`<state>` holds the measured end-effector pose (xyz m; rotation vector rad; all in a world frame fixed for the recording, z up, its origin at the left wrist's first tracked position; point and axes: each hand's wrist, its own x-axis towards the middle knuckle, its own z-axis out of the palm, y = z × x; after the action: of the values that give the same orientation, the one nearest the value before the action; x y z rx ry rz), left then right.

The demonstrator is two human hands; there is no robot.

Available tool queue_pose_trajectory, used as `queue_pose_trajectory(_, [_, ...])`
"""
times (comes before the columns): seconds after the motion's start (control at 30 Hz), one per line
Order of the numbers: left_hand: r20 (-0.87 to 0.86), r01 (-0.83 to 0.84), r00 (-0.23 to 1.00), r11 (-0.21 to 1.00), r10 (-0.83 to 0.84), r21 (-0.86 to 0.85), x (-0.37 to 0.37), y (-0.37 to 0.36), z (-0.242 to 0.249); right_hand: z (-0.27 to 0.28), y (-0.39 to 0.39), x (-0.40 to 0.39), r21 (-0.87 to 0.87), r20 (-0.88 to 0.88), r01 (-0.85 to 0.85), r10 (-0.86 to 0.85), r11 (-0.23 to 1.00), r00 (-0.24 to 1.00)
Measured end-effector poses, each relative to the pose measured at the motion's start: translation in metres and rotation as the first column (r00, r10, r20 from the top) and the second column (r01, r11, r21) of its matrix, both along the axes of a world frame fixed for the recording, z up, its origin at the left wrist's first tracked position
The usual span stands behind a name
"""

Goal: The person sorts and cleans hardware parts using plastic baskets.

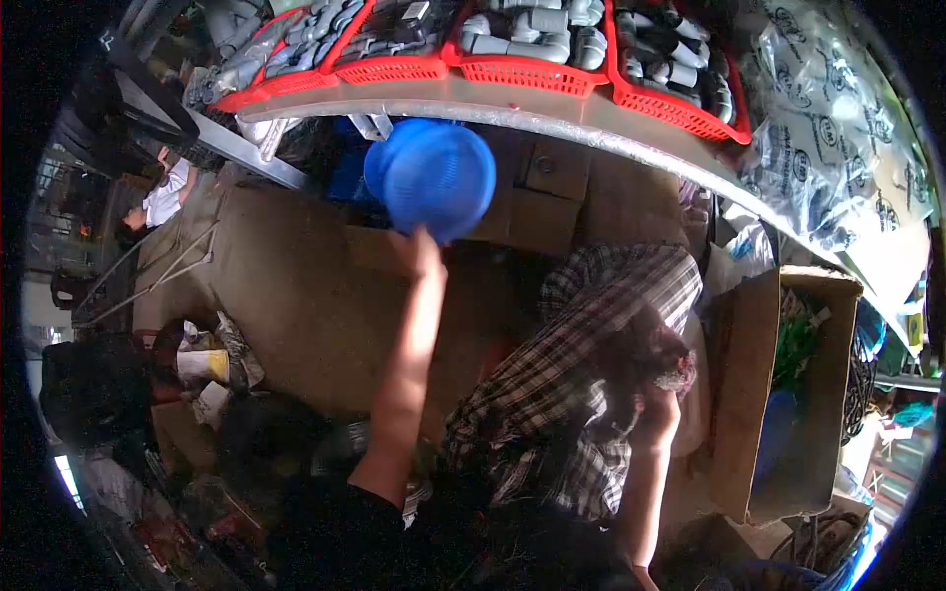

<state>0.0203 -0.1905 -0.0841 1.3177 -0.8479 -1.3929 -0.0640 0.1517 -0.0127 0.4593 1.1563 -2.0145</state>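
My left hand (422, 254) reaches forward, its fingers closed on the near rim of a round blue plastic basket (440, 185). The basket is smeared by motion and hangs below the front edge of the shelf. Behind it, partly covered, shows more blue plastic (377, 163). Down at the right, my right hand (670, 369) is close over my lap, beside the checked plaid cloth (601, 315) across my legs. Shadow and blur hide its fingers, and I cannot tell whether it holds anything.
Red baskets (532, 74) of grey pipe fittings line the shelf (434, 106) above. Cardboard boxes (542, 212) stand under it. A tall open carton (734, 394) is at my right, plastic-wrapped bags (828, 118) above it. Far left, another person (166, 197) is visible.
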Motion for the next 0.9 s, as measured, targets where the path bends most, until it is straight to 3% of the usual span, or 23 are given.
queue_pose_trajectory(0.03, [0.062,-0.076,0.995,0.996,0.079,-0.048,0.014,-0.030,-0.034,0.002,0.005,-0.001,-0.029,-0.077,-0.050,0.047,0.998,0.996])
queue_pose_trajectory(0.07, [0.139,-0.068,0.988,0.996,0.061,0.049,0.015,-0.031,-0.002,-0.004,0.013,-0.005,-0.057,-0.054,-0.017,0.014,0.998,0.998])
queue_pose_trajectory(0.1, [0.157,-0.027,0.988,0.993,0.008,0.119,0.025,-0.052,-0.013,-0.011,0.020,-0.007,-0.083,-0.029,0.016,-0.019,0.996,0.999])
queue_pose_trajectory(0.13, [-0.063,0.125,0.992,0.969,-0.114,0.212,0.040,-0.081,-0.015,0.013,0.008,-0.003,0.013,-0.033,0.089,-0.088,0.996,0.996])
queue_pose_trajectory(0.17, [-0.291,0.289,0.934,0.919,-0.208,0.269,0.048,-0.098,-0.015,0.000,0.029,-0.005,0.012,-0.002,0.071,-0.071,0.997,0.998])
queue_pose_trajectory(0.23, [-0.271,0.184,0.954,0.963,-0.128,0.197,0.038,-0.097,0.001,-0.011,0.046,-0.004,0.113,0.001,0.112,-0.113,0.987,0.994])
queue_pose_trajectory(0.27, [-0.079,0.093,0.993,0.994,-0.088,0.061,0.032,-0.098,0.001,-0.012,0.053,-0.005,0.145,-0.039,0.143,-0.139,0.979,0.989])
queue_pose_trajectory(0.3, [0.248,0.090,0.968,0.971,-0.033,-0.224,0.026,-0.093,0.001,-0.013,0.059,-0.006,0.176,-0.078,0.176,-0.165,0.969,0.983])
queue_pose_trajectory(0.33, [0.519,0.171,0.847,0.863,0.118,-0.475,0.019,-0.085,0.000,-0.014,0.063,-0.006,0.205,-0.118,0.209,-0.188,0.956,0.975])
queue_pose_trajectory(0.37, [0.681,0.322,0.652,0.692,0.333,-0.646,0.013,-0.078,0.001,-0.003,0.064,-0.007,0.083,-0.160,0.265,-0.249,0.961,0.955])
queue_pose_trajectory(0.4, [0.803,0.553,0.505,0.595,0.317,-0.583,0.010,-0.074,0.004,0.014,0.064,-0.010,0.085,-0.363,0.296,-0.247,0.951,0.898])
queue_pose_trajectory(0.43, [0.835,0.681,0.429,0.485,0.344,-0.549,0.003,-0.064,0.013,0.024,0.070,-0.014,0.076,-0.480,0.326,-0.252,0.942,0.840])
queue_pose_trajectory(0.5, [0.919,0.842,0.290,0.386,0.266,-0.377,0.000,-0.071,0.000,0.042,0.092,-0.022,0.142,-0.611,0.364,-0.208,0.920,0.764])
queue_pose_trajectory(0.53, [0.960,0.869,0.249,0.408,0.129,-0.281,0.001,-0.083,-0.019,0.047,0.103,-0.026,0.184,-0.662,0.389,-0.179,0.903,0.728])
queue_pose_trajectory(0.6, [0.988,0.858,0.084,0.494,0.130,-0.139,0.002,-0.095,-0.032,0.057,0.133,-0.033,0.288,-0.735,0.437,-0.095,0.852,0.671])
queue_pose_trajectory(0.63, [0.992,0.842,0.000,0.535,0.123,-0.067,0.003,-0.098,-0.034,0.062,0.150,-0.038,0.354,-0.757,0.452,-0.033,0.819,0.653])
queue_pose_trajectory(0.67, [0.972,0.853,-0.046,0.516,0.229,-0.081,0.004,-0.100,-0.033,0.065,0.169,-0.042,0.426,-0.772,0.471,0.039,0.773,0.634])
queue_pose_trajectory(0.77, [0.978,0.856,-0.133,0.516,0.159,0.033,-0.004,-0.110,-0.034,0.072,0.225,-0.055,0.634,-0.733,0.479,0.275,0.607,0.623])
queue_pose_trajectory(0.9, [0.963,0.841,-0.266,0.496,0.035,0.215,-0.011,-0.125,-0.025,0.067,0.284,-0.077,0.852,-0.522,0.376,0.568,0.363,0.636])
